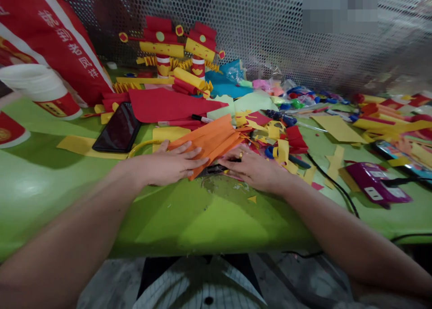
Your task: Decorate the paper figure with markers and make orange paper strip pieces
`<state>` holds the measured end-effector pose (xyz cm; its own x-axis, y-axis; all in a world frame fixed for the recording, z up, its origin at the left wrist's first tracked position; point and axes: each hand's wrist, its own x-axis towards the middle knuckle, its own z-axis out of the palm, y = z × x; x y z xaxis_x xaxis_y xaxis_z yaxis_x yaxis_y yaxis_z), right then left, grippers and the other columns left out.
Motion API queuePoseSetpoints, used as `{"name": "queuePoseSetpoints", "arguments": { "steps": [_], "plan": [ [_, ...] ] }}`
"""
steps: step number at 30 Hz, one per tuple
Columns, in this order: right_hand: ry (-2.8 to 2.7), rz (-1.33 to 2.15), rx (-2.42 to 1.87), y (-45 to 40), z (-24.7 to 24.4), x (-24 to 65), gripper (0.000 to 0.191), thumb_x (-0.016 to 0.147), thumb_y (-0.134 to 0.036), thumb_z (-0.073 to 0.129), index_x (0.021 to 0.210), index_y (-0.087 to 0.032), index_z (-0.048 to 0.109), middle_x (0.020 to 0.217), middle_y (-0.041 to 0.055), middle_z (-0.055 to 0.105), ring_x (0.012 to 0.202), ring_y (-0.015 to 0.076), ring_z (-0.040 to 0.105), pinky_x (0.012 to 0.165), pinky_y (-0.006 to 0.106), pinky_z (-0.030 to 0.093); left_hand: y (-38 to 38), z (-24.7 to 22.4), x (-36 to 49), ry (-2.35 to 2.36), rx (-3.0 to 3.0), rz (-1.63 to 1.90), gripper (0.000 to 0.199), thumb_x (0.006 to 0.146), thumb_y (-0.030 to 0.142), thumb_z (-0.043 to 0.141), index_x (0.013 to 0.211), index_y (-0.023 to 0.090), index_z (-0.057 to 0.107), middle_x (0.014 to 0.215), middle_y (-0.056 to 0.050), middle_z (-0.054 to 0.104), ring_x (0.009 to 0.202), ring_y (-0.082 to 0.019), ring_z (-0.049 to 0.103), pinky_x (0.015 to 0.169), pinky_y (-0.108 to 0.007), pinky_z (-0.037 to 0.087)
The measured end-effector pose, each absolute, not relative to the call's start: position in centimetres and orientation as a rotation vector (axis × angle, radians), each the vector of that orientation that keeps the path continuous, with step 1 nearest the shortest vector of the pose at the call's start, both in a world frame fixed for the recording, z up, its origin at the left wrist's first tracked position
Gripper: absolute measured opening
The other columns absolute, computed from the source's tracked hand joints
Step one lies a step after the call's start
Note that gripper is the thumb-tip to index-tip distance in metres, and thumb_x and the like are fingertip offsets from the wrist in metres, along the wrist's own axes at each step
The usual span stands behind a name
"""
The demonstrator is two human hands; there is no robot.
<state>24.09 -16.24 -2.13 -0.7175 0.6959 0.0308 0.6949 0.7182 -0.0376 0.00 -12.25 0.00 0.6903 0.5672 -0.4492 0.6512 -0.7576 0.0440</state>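
A fan-folded sheet of orange paper (205, 140) lies slantwise in front of me, its pleats running lengthwise. My left hand (172, 163) rests flat on the sheet's lower left part, fingers stretched out and apart. By the lower right edge of the paper, my right hand (253, 167) wears a ring and has its fingers stretched leftward, low over the table. Under and beside those fingertips is a dark flat object (216, 168), partly hidden; its kind cannot be made out. Red and yellow paper scraps (270, 129) lie just beyond the right hand.
A phone (118, 128), paper cups (43, 91) and a red bag (60, 34) are at left. Two paper figures (164, 48) stand by the perforated metal screen. Red paper (168, 104) lies behind the orange sheet. A purple power strip (374, 183) with black cable is at right.
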Motion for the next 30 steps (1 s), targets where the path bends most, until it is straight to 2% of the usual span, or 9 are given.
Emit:
{"name": "queuePoseSetpoints", "arguments": {
  "steps": [4,9,13,20,25,30],
  "plan": [
    [-2.854,0.009,-1.199,-16.5,-2.2,23.7,0.036,0.093,-0.028,0.038,0.122,-0.017,0.057,0.112,0.0140,0.062,0.100,0.0234,0.055,0.085,0.041,0.047,-12.1,-0.4,-0.1,0.962,2.731,-0.589,0.062,0.085,0.015,0.033,0.142,0.036,0.022,0.152,-0.002,0.020,0.139,-0.030,0.016,0.105,-0.058,0.018],
    [-2.859,-0.008,-1.179,-16.8,-2.1,23.1,0.037,0.091,-0.020,0.038,0.122,-0.013,0.058,0.111,0.0161,0.063,0.103,0.0247,0.055,0.085,0.042,0.048,-11.9,-0.8,-0.1,0.961,2.721,-0.572,0.063,0.085,0.016,0.034,0.143,0.037,0.019,0.152,-0.002,0.019,0.139,-0.031,0.015,0.103,-0.061,0.017],
    [-2.865,0.000,-1.141,-16.9,-1.9,23.1,0.037,0.090,-0.017,0.038,0.121,-0.014,0.058,0.112,0.0157,0.063,0.103,0.0251,0.056,0.086,0.042,0.049,-12.0,-0.6,0.0,0.956,2.718,-0.536,0.062,0.084,0.015,0.036,0.142,0.036,0.023,0.151,-0.003,0.021,0.139,-0.032,0.016,0.105,-0.059,0.017],
    [-2.860,-0.017,-1.139,-17.0,-2.1,23.0,0.038,0.089,-0.013,0.039,0.121,-0.014,0.058,0.112,0.0155,0.062,0.102,0.0241,0.057,0.087,0.041,0.048,-12.3,0.1,0.2,0.992,2.693,-0.644,0.064,0.085,0.013,0.034,0.142,0.038,0.018,0.152,-0.002,0.018,0.139,-0.032,0.014,0.101,-0.067,0.016],
    [-2.890,0.002,-1.132,-17.0,-2.2,23.0,0.041,0.086,-0.011,0.040,0.124,-0.015,0.055,0.116,0.0146,0.061,0.103,0.0243,0.056,0.088,0.042,0.048,-12.2,-0.1,0.2,1.002,2.691,-0.619,0.061,0.087,0.014,0.033,0.142,0.037,0.021,0.152,-0.002,0.020,0.139,-0.032,0.015,0.102,-0.065,0.017],
    [-2.876,0.031,-1.136,-17.0,-2.4,23.1,0.039,0.089,-0.016,0.040,0.124,-0.016,0.055,0.115,0.0144,0.061,0.101,0.0243,0.056,0.086,0.042,0.048,-12.2,-0.4,0.3,1.006,2.723,-0.588,0.062,0.085,0.012,0.036,0.140,0.039,0.024,0.151,-0.001,0.023,0.139,-0.030,0.018,0.103,-0.062,0.019]
  ]
}}
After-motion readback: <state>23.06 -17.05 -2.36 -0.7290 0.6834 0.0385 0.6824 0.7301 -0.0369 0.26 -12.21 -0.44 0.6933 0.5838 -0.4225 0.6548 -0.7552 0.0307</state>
